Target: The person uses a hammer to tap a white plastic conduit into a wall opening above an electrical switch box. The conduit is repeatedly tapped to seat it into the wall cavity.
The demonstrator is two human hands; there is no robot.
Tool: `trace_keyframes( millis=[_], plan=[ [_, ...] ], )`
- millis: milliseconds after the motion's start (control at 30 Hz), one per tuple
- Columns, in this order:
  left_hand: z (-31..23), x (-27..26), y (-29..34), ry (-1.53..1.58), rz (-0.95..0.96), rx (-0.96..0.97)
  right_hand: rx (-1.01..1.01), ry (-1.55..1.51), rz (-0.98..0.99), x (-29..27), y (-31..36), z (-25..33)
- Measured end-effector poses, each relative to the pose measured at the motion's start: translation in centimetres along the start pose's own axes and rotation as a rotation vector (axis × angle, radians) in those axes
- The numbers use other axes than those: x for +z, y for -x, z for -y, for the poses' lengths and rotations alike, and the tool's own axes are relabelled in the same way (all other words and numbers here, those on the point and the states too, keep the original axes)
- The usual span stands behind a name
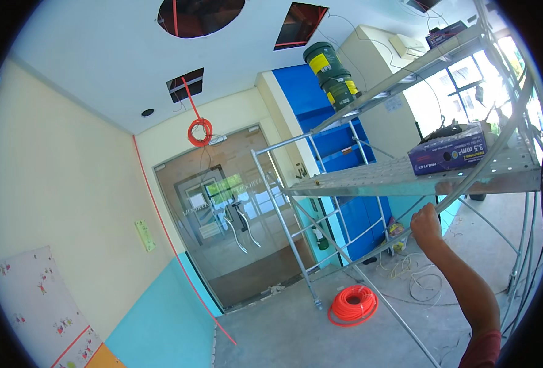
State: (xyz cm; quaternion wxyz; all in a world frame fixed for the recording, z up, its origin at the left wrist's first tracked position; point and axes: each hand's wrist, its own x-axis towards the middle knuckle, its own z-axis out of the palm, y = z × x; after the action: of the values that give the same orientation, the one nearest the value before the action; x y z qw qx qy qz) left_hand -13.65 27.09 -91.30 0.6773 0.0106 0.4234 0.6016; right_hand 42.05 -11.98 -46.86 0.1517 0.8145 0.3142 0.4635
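Observation:
My right hand [426, 224] is raised at the right of the head view, its fingers wrapped round a slanting metal brace tube [461, 187] of the scaffold. Just above the hand runs the perforated metal platform [363, 175], which carries an opened purple cardboard box [446, 153] with dark items on top. My left hand is out of view.
An orange hose-like coil [353, 305] lies on the grey floor beside a scaffold leg [316, 300]. Loose pale cable [424, 285] is strewn behind. Stacked green buckets [332, 76] stand on the upper platform [400, 83]. An orange coil [199, 132] hangs before a glass door [222, 214].

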Motion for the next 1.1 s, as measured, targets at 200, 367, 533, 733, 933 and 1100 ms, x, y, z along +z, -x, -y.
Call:
trace_keyframes(
  millis=[200,367,533,733,933,1100],
  plan=[
    [-0.8,0.3,0.0,0.029,-0.003,0.016,-0.014,0.050,0.012,-0.9,0.0,0.0],
    [-2.7,1.0,-0.1,0.044,0.006,0.048,0.012,0.030,0.000,-0.5,-0.2,0.3],
    [-4.9,0.9,0.2,0.039,-0.002,0.081,-0.001,-0.010,0.010,0.1,-0.2,0.4],
    [-6.7,1.3,0.5,0.048,-0.004,0.103,-0.015,-0.064,-0.025,0.4,-0.4,0.5],
    [-7.5,2.3,0.0,0.040,-0.019,0.104,0.012,-0.037,-0.021,0.5,-0.9,0.7],
    [-8.4,1.7,-0.4,0.051,-0.029,0.101,-0.022,-0.034,-0.045,0.3,-0.4,0.4]
  ],
)
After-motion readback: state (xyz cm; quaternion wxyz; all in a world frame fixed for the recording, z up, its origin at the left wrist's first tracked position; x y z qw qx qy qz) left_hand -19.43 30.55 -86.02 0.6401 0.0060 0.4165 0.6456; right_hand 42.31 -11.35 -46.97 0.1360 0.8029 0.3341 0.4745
